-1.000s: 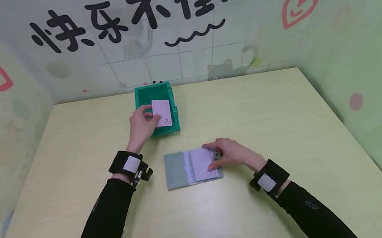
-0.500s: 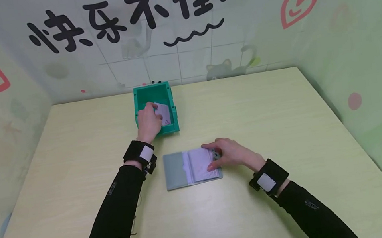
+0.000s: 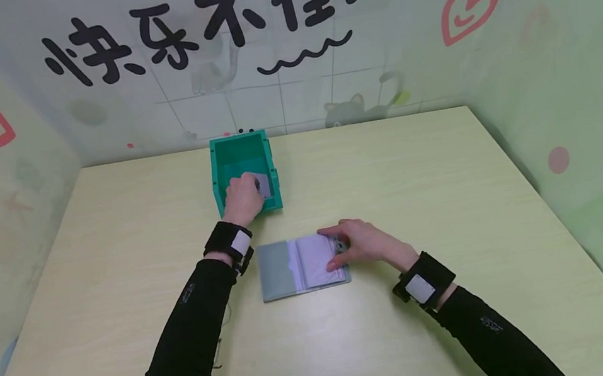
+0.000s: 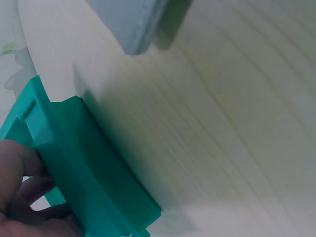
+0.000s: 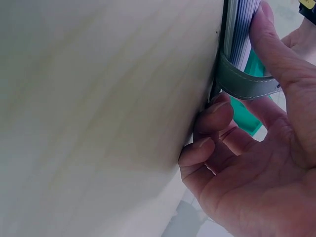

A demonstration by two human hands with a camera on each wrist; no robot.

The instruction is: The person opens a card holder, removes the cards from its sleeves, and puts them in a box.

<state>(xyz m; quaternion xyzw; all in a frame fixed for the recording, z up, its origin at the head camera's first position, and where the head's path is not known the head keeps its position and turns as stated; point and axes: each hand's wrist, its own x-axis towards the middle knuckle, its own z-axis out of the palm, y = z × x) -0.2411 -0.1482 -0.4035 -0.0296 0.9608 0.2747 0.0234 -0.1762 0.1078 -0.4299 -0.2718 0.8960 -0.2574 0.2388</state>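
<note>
My left hand (image 3: 242,199) reaches down into a green plastic bin (image 3: 240,135) and pinches a small pinkish card (image 3: 264,185), mostly hidden behind the fingers. In the left wrist view curled fingers (image 4: 17,170) sit at the bin's rim (image 4: 54,143). A small grey card album (image 3: 276,271) lies spread on the table, pale sleeves (image 3: 315,259) on its right half. My right hand (image 3: 362,240) grips the album's right edge, thumb on the sleeves. In the right wrist view a stitched grey strap (image 5: 247,86) loops out beside the stacked sleeves (image 5: 240,29).
The light wooden table (image 3: 423,197) extends around the album and bin. A printed backdrop (image 3: 290,100) rises behind the far table edge, with side panels (image 3: 566,115) left and right. Black wrist bands with cameras are on both forearms.
My left hand has moved right and down into the bin, taking the card from above the bin to inside it. The right hand and album have stayed put.
</note>
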